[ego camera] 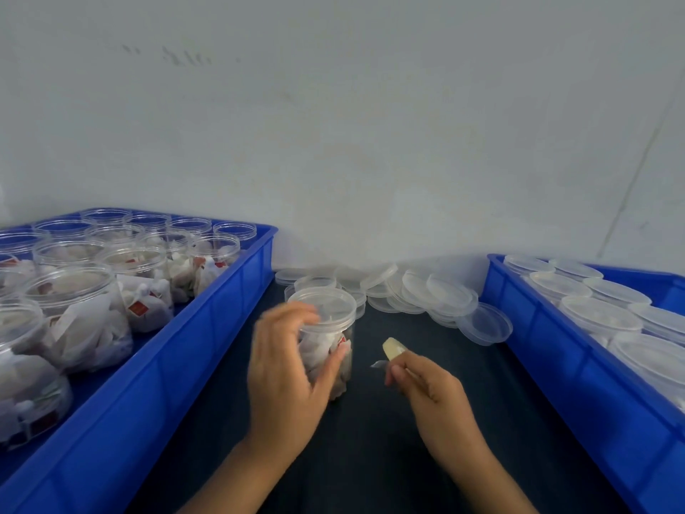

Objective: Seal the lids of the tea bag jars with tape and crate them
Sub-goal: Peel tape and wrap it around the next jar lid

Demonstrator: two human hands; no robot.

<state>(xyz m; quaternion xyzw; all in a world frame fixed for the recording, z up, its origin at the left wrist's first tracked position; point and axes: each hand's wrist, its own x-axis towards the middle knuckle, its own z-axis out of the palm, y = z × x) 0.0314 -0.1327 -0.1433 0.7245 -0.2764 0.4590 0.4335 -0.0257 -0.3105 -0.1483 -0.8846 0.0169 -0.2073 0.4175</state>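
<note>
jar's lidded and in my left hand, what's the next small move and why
Probably bring the right hand across and press the free end of the tape onto the lid's rim. The left hand already grips the jar upright on the dark table, the lid sits on it, and the right hand pinches a small tape roll just beside it, apart from the jar.

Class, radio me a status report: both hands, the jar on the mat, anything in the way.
Left hand grips lidded jar, upright on mat. Right hand pinches tape piece, clear of the jar. Loose lids piled behind; nothing between.
</note>
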